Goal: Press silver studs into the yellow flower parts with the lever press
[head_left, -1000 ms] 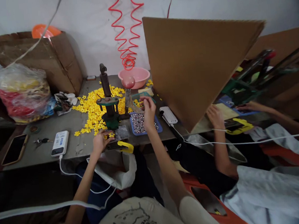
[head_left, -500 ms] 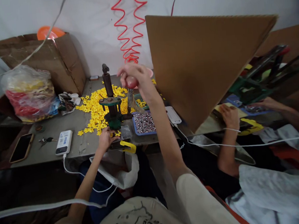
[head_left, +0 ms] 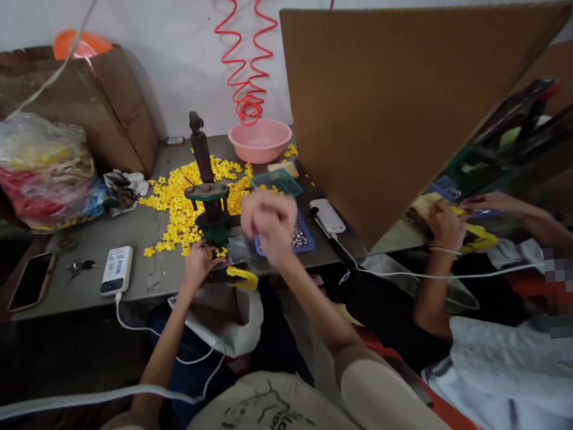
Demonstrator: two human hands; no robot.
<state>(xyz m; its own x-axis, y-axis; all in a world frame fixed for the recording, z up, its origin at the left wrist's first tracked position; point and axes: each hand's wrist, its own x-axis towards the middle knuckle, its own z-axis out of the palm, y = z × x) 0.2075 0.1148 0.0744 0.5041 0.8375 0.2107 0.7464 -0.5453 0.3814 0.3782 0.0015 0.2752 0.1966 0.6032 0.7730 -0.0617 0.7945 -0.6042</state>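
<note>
A green and black hand press stands on the grey table in front of a heap of small yellow flower-shaped pieces. My right hand is a closed fist, blurred, low in front of the press; it grips the press handle, whose knob is hidden inside it. My left hand rests at the foot of the press, fingers pinched together at the base plate. What they hold is too small to see. A blue tray of small metal bits lies just behind my right hand.
A pink basin, a teal tray, a power bank, keys and a phone lie on the table. A cardboard panel divides me from a co-worker's hand. A white bag hangs below.
My right hand rose from the blue tray to the red knob of the press handle, then swung it down towards me. My left hand stayed at the press base.
</note>
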